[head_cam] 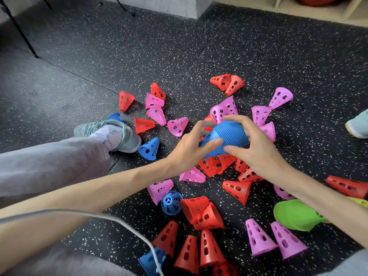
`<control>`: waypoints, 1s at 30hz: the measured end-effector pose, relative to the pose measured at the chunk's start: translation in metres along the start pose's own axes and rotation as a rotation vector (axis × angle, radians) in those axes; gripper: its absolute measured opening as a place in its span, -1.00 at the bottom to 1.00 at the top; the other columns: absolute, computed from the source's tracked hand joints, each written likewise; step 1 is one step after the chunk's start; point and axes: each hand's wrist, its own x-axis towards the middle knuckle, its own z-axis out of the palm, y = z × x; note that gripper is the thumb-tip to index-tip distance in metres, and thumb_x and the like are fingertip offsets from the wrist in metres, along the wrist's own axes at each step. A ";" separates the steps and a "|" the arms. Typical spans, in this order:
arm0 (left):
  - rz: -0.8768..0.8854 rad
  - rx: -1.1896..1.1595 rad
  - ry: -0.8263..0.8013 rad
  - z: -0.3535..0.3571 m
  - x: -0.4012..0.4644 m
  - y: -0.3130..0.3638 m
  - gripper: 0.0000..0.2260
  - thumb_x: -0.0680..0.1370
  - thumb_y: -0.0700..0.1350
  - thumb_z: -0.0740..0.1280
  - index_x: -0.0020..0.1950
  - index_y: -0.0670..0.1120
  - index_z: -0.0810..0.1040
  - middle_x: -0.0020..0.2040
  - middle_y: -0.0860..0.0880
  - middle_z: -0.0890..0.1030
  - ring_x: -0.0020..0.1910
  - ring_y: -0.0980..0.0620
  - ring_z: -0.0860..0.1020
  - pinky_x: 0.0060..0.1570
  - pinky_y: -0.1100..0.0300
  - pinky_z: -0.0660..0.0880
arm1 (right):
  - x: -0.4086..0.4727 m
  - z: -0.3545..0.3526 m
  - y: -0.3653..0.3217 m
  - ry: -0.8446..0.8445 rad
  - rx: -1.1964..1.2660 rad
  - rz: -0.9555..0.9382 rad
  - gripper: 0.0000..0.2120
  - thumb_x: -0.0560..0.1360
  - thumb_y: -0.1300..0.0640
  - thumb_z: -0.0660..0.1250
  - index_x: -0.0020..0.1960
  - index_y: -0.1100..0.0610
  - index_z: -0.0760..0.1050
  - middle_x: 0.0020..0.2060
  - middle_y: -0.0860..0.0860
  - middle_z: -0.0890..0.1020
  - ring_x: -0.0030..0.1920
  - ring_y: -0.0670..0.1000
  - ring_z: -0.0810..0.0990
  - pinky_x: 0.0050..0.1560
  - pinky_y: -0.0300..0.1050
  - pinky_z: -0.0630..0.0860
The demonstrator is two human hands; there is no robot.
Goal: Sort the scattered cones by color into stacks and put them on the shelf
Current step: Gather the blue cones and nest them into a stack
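Both hands are holding the blue stack [229,136] above the scattered cones. The left hand [191,148] is curling round its narrow end, thumb across the front; the right hand [256,148] is cupping the wide, ribbed end, fingers arched over the top and thumb pressing below. Neither hand is closing fully, and the stack is lying tilted between the two sets of fingertips.

The risk, as I judge it, is that the nested cones are sitting loosely. If the left fingers are easing off while the stack is tilting, the outer cones could be sliding apart and dropping back into the pile. The red cones [217,166] directly below the fingers could also be getting knocked farther out.

Counting is only approximate, since cones are overlapping and some are hiding under the arms. Loose blue ones: about five, namely one [149,149] to the left of the left fingers, one behind the shoe [117,134], a blue cone end-on [171,203] below the left wrist, one at the bottom edge, and possibly no more. Red: roughly seventeen. Pink: roughly fourteen. One green stack [294,215] is lying under the right forearm, with a yellow edge beside it. The shelf [310,5] is standing well beyond the fingers, at the top right.
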 end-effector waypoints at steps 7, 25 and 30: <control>0.011 0.206 -0.166 -0.034 -0.002 -0.019 -0.49 0.62 0.17 0.34 0.51 0.04 0.32 0.35 -0.03 0.56 0.25 0.08 0.57 0.24 0.19 0.52 | 0.005 0.012 -0.005 0.010 -0.120 -0.006 -0.34 0.43 0.28 0.47 0.35 -0.27 0.40 0.12 -0.19 0.62 0.07 0.08 0.62 0.17 0.13 0.54; -0.415 0.737 -0.144 -0.112 -0.035 -0.127 -0.60 0.58 0.07 0.41 0.39 0.03 0.48 0.06 -0.09 0.52 0.15 -0.14 0.51 0.14 0.00 0.44 | 0.008 0.020 -0.005 -0.021 -0.179 0.004 -0.37 0.44 0.25 0.48 0.31 -0.30 0.42 0.02 -0.08 0.66 0.00 0.28 0.62 0.09 0.14 0.54; -0.411 0.666 -0.110 -0.101 -0.032 -0.128 -0.71 0.60 0.00 0.38 0.28 -0.06 0.50 -0.02 -0.07 0.52 0.01 -0.14 0.50 -0.07 0.08 0.33 | 0.007 0.018 -0.004 -0.023 -0.160 0.008 -0.38 0.46 0.25 0.48 0.32 -0.31 0.41 0.09 0.11 0.66 0.10 0.35 0.58 0.12 0.26 0.51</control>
